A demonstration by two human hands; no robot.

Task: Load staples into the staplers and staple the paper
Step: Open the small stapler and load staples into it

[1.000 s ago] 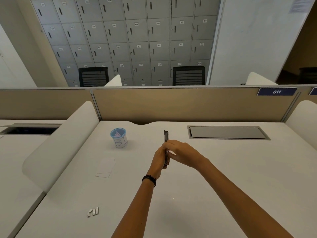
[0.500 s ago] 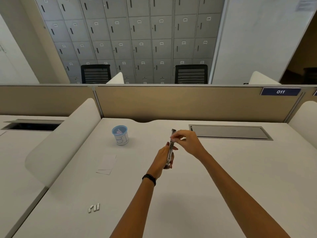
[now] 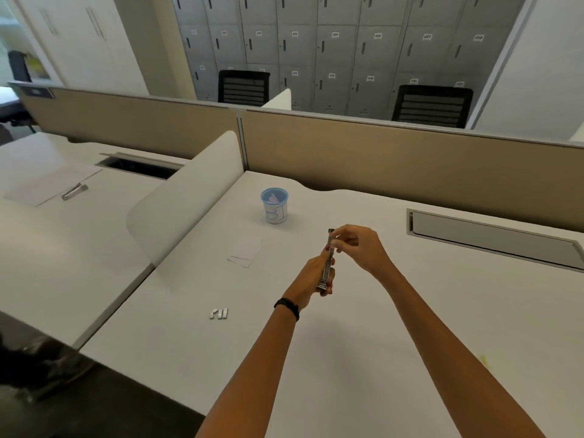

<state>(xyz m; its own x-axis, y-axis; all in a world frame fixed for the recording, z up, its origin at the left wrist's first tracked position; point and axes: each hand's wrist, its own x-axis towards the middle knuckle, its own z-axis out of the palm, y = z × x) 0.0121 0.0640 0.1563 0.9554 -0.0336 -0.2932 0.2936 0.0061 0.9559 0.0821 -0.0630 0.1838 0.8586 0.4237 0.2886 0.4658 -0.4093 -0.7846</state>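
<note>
So the left hand is wrapped around a slim metal stapler, held up over the white tabletop. Right hand pinches its top end. Staple strips and paper lie off to the left, near a blue cup.

We see a white desk backed by a tan partition, with a curved white divider at its left edge. A small cup with a blue rim and blue markings stands near the partition. A closed grey cable hatch sits to the right. Beyond the partition we make out two black chairs and a wall of grey lockers
</note>
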